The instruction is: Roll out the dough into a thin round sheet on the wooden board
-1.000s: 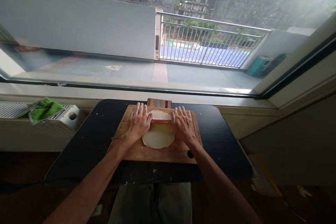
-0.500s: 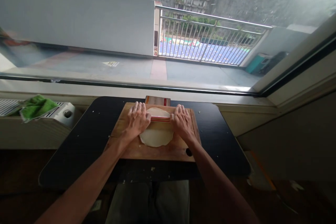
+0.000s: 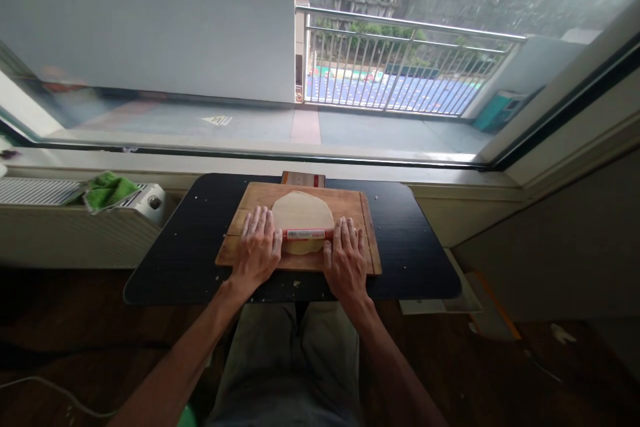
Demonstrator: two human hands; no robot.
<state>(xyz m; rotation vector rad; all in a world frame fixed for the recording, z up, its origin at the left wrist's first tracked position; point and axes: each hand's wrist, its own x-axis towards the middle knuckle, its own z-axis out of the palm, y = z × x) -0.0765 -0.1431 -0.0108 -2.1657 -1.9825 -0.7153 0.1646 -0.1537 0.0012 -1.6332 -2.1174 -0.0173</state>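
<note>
While yr L hand [image 3: 258,245] & R hand [image 3: 347,255] lie over opp. ends of the rolling pin [image 3: 306,235], fingers straight & unclenched, it sits across the near pt of the dough sheet [image 3: 303,210] on the wooden cutting bd [image 3: 351,203].

The board [image 3: 350,201] is wood, smooth and a bit dull. The dough [image 3: 303,211] looks smooth and not shiny. The rolling pin [image 3: 306,234] has a smooth red wrap; I can't tell if it is paper or plastic. The counter [image 3: 413,240] is smooth with a faint shine. The green cloth [image 3: 107,191] looks fuzzy. The heater [image 3: 75,233] looks like painted metal. The railing [image 3: 410,23] is shiny metal.
</note>
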